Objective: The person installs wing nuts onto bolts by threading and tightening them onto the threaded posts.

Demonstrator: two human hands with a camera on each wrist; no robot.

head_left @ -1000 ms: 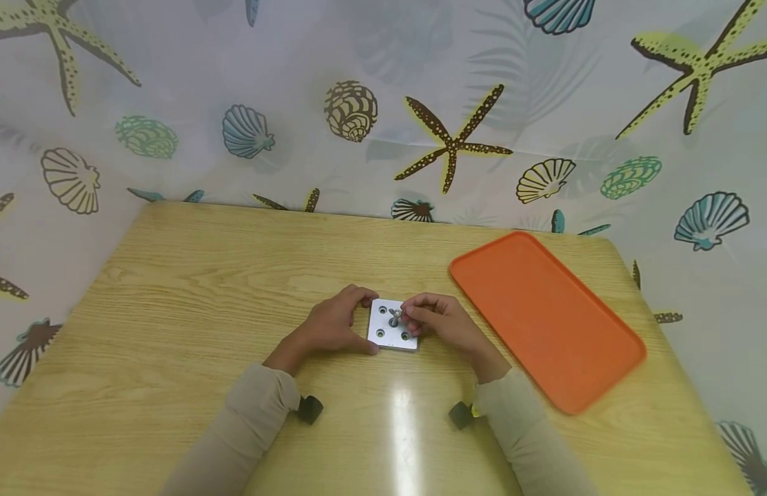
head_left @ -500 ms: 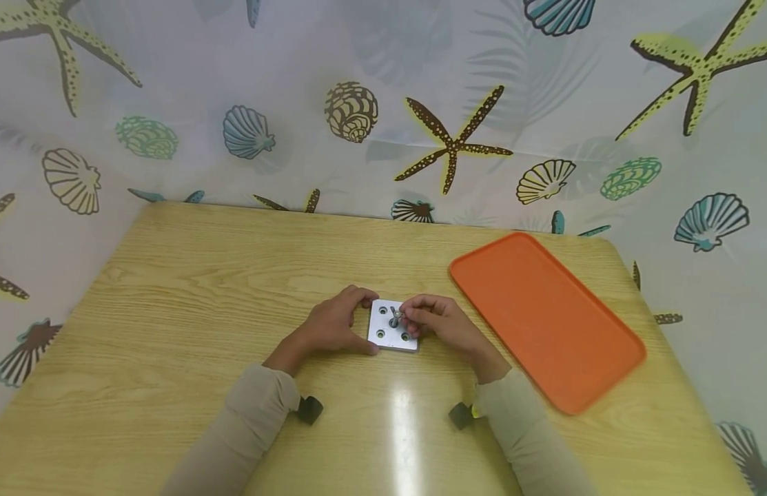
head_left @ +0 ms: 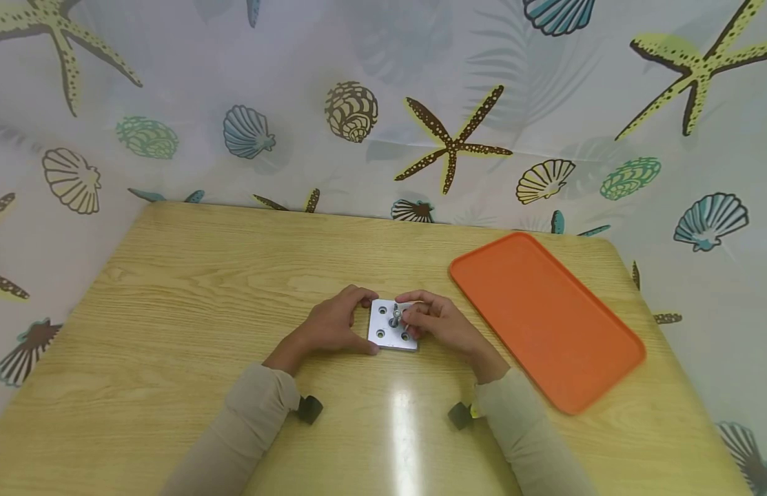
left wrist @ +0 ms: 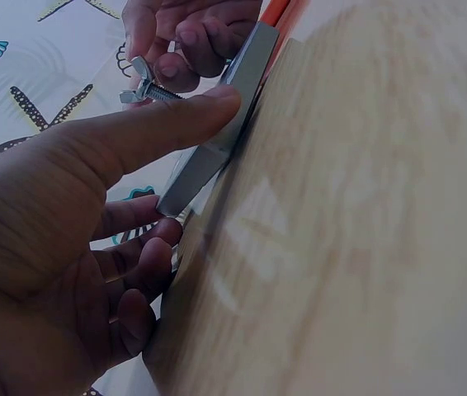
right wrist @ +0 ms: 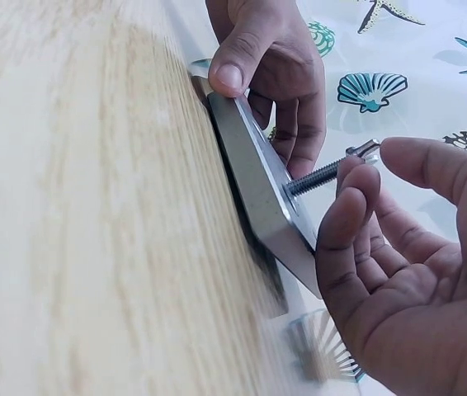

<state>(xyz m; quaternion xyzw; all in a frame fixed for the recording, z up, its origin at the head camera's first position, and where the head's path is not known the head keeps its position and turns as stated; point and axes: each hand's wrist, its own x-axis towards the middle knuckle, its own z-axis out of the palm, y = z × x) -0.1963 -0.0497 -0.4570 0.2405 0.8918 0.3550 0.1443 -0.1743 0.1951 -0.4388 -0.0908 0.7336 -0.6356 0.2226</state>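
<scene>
A square silver metal plate (head_left: 392,339) with several countersunk holes lies flat on the table. From its middle hole a wing screw (head_left: 395,316) stands up, with a length of bare thread showing above the plate in the right wrist view. My left hand (head_left: 335,322) grips the plate from the left, thumb on the near edge and fingers at the far corner. Thumb and forefinger of my right hand (head_left: 442,322) are at either side of the screw's winged head (right wrist: 364,151); the other fingers curl beside the plate. The screw's lower end is hidden inside the plate.
An orange tray (head_left: 547,324) lies at an angle to the right of the hands on the wooden table (head_left: 234,262). Behind the table hangs a white cloth (head_left: 284,69) printed with shells and starfish. Black wrist cameras (head_left: 309,409) sit under both sleeves.
The wings of the screw have turned, and my right fingers have shifted round its head, the forefinger reaching farther across. My left hand and the plate stay put.
</scene>
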